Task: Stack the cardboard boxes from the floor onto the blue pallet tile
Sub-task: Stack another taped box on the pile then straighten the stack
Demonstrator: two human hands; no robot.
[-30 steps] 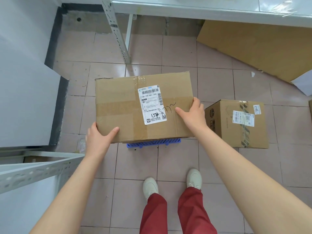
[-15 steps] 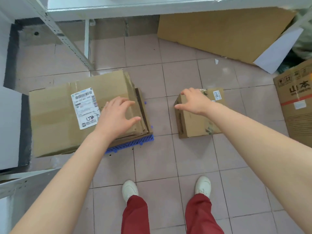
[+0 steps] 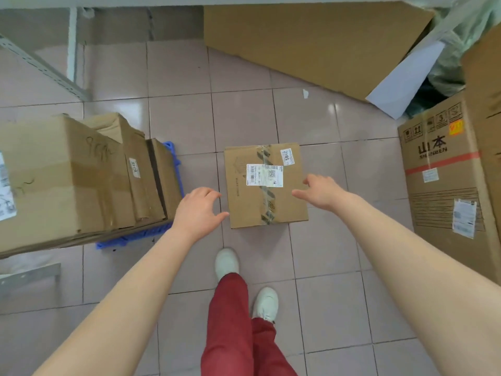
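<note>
A small taped cardboard box [image 3: 264, 185] with white labels sits on the tiled floor in the middle. My left hand [image 3: 199, 210] hovers open just off its left side, and my right hand [image 3: 321, 192] spreads open over its right edge. Neither hand grips it. At the left, a stack of cardboard boxes [image 3: 76, 180] rests on the blue pallet tile [image 3: 135, 236], of which only the front and right edges show.
A tall printed carton [image 3: 444, 169] stands at the right. A flat cardboard sheet [image 3: 311, 44] and white board [image 3: 406, 80] lie at the back. A metal shelf frame [image 3: 43, 66] crosses the back left. My feet [image 3: 244, 280] stand on the tiles below the small box.
My left hand left the stacked box on the pallet and swung right to the small floor box. My right hand stayed near that box. The view turned right.
</note>
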